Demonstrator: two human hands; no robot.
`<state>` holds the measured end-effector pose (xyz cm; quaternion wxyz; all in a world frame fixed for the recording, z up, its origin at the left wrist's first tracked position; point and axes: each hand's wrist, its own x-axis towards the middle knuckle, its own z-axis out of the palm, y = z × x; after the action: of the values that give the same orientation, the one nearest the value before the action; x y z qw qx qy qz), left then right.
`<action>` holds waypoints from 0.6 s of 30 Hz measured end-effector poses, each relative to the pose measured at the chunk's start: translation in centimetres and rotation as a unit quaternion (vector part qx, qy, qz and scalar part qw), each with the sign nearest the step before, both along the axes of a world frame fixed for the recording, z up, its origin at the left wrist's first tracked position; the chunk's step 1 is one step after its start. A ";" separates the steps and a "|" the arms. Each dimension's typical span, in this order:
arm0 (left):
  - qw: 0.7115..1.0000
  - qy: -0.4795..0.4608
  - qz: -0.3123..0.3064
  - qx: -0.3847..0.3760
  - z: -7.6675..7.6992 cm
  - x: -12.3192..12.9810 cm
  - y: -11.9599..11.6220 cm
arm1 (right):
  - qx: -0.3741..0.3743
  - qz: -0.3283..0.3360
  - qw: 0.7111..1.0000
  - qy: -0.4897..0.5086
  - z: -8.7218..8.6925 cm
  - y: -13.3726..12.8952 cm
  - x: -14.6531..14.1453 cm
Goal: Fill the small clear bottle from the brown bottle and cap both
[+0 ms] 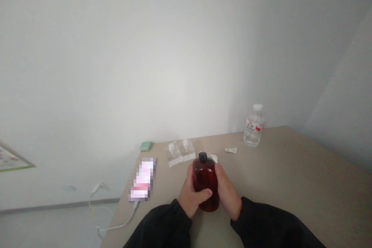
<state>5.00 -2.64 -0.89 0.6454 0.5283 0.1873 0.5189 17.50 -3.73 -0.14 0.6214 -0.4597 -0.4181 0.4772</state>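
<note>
Black sleeves (158, 226) end at the left hand (190, 193) and right hand (229, 193), both clasping a translucent dark-red bottle (205, 182), black-capped; a water bottle (254, 127) stands beyond on the table (290, 178).

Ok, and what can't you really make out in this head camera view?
Dark red bottle: its surface is partly hidden by the left hand and right hand.
White scrap: partly hidden behind the bottle's black cap.
Pixelated rectangular object: blurred, contents unreadable.
Water bottle label: too small to read.
Wall poster: cut off by the left edge.
</note>
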 end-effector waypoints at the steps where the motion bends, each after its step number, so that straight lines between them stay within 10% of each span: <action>1: 1.000 0.005 0.012 0.011 -0.1 0.0 0.0 | -0.012 0.021 0.999 0.037 -0.1 0.0 -0.1; 18: 0.972 0.005 0.235 0.024 -0.3 -1.0 0.0 | -0.027 0.265 0.946 0.185 1.4 -0.8 -1.2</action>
<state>4.02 -2.61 -1.23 0.4913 0.4877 0.2972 0.6576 16.28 -4.52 1.27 0.5259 -0.2530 -0.3897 0.7125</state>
